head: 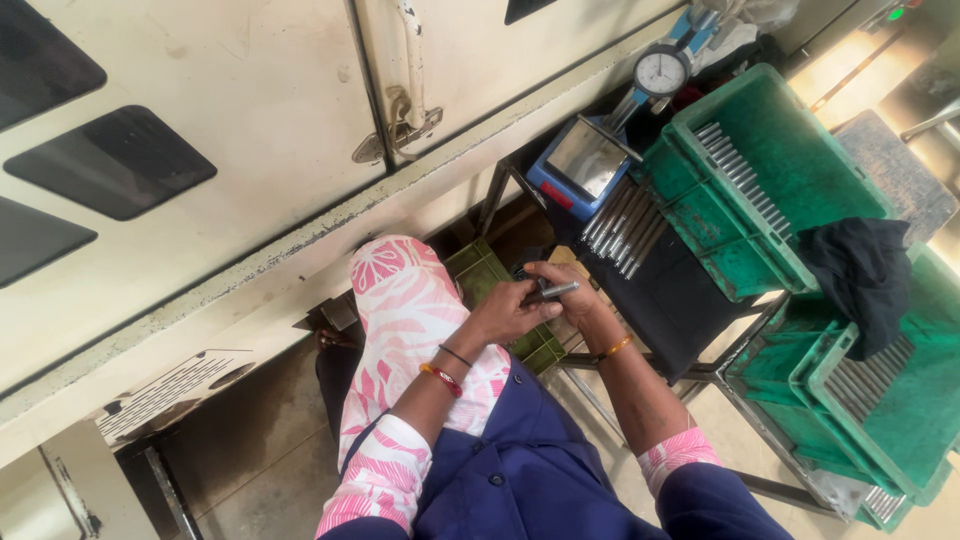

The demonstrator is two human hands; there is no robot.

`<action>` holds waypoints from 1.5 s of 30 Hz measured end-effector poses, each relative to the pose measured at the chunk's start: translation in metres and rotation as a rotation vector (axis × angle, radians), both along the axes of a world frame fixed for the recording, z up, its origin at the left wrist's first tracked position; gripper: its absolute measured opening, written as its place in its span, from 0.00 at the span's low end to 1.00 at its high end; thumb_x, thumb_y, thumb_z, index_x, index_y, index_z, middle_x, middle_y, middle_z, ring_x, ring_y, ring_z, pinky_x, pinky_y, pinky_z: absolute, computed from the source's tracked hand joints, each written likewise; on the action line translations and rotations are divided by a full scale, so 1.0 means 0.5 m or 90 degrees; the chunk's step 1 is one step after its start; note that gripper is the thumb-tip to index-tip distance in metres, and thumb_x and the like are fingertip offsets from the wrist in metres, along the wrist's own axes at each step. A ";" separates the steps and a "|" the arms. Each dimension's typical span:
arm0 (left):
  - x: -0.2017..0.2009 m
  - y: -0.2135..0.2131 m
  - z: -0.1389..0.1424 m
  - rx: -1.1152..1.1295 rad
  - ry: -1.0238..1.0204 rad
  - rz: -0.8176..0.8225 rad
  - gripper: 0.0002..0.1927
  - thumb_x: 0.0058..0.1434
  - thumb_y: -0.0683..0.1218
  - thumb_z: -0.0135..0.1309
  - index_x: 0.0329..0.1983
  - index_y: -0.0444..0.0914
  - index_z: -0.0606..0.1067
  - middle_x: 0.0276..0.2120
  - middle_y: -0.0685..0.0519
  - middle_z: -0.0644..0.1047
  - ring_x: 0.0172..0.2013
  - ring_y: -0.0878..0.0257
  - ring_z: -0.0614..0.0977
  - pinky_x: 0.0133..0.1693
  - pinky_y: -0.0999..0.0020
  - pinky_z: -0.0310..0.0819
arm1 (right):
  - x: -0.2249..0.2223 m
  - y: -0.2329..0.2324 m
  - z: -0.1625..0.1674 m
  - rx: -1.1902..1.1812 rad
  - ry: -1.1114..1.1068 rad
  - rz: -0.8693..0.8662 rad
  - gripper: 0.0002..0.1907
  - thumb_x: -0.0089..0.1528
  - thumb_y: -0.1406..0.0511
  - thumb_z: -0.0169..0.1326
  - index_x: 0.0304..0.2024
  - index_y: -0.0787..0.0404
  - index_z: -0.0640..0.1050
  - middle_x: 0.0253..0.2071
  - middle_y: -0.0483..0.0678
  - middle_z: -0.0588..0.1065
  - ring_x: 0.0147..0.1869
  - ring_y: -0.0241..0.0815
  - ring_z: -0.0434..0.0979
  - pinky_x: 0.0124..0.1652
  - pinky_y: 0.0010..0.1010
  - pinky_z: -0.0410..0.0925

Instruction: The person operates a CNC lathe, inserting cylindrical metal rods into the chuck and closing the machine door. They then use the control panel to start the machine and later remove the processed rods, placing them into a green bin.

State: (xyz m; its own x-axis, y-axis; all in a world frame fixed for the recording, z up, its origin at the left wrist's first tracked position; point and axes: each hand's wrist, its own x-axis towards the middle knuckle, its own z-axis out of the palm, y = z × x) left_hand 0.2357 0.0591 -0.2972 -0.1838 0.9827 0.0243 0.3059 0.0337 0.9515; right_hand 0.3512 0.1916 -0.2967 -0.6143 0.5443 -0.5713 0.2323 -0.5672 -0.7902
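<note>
Together, left hand [505, 312] and right hand [560, 282] around a metal rod [552, 292] (grey, slim).

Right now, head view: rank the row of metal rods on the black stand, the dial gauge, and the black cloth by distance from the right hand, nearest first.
From the right hand:
1. Row of metal rods, just beyond it on the black stand.
2. Dial gauge and black cloth: too close to call. The gauge stands beyond the rods; the cloth drapes over a green crate's edge, off to the side.
</note>
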 end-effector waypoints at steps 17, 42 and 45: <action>0.009 -0.003 -0.008 0.038 0.002 0.030 0.27 0.60 0.66 0.58 0.33 0.37 0.79 0.22 0.46 0.78 0.27 0.50 0.84 0.32 0.58 0.77 | -0.050 0.018 -0.021 -0.031 0.035 0.101 0.07 0.57 0.67 0.54 0.27 0.66 0.77 0.26 0.46 0.73 0.27 0.37 0.73 0.28 0.28 0.69; 0.021 -0.026 0.034 0.073 -0.019 0.120 0.22 0.62 0.60 0.57 0.33 0.35 0.79 0.20 0.43 0.77 0.22 0.50 0.83 0.28 0.57 0.74 | -0.089 0.029 0.017 0.395 0.169 0.384 0.09 0.58 0.71 0.53 0.22 0.65 0.71 0.27 0.45 0.72 0.32 0.36 0.70 0.33 0.28 0.66; -0.004 -0.039 0.082 0.023 -0.014 0.107 0.24 0.61 0.61 0.60 0.34 0.34 0.78 0.20 0.43 0.77 0.23 0.49 0.83 0.29 0.56 0.74 | -0.089 0.025 0.031 0.453 0.150 0.369 0.07 0.56 0.72 0.54 0.23 0.67 0.71 0.26 0.46 0.71 0.30 0.37 0.68 0.30 0.28 0.63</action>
